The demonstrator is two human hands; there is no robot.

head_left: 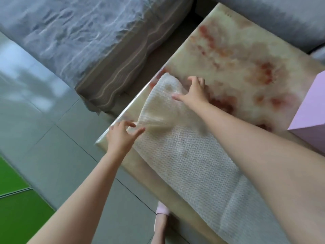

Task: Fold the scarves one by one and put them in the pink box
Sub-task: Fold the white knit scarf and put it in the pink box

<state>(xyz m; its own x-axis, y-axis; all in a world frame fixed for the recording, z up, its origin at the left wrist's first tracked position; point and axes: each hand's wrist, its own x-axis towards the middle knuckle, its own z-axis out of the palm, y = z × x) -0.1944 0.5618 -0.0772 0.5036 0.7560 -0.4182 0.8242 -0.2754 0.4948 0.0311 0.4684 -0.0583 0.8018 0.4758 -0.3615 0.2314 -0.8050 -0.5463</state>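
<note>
While the scarf (190, 155) is not yet folded, it lies stretched along the desk (237, 50), and the coming fold is judged to turn on how its long axis runs against the two hands.

Furthest left, the left hand (121, 138) is held at the desk's outer corner, fingers extended and a little spread, their tips at the scarf's side edge. Whether that edge is pinched or only touched cannot be told, since the cloth there is blurred.

Just right of the left hand and ahead of it, the far end of the scarf is raised in a loose hump off the desk. From there its length runs back toward the person, passing between the two forearms, so the long axis lies nearly in line with the arms and not across them.

Right of the hump, the right hand (192, 93) is laid open, fingers splayed, the thumb on the cloth and the fingertips at the far end's other edge. This far end is flanked by both hands, with the right hand the further forward.

Well to the right of the right hand, beyond its forearm, the pink box (309, 117) stands on the desk, apart from the scarf. A fold of the far end back along the long axis is judged to be the step in hand.
</note>
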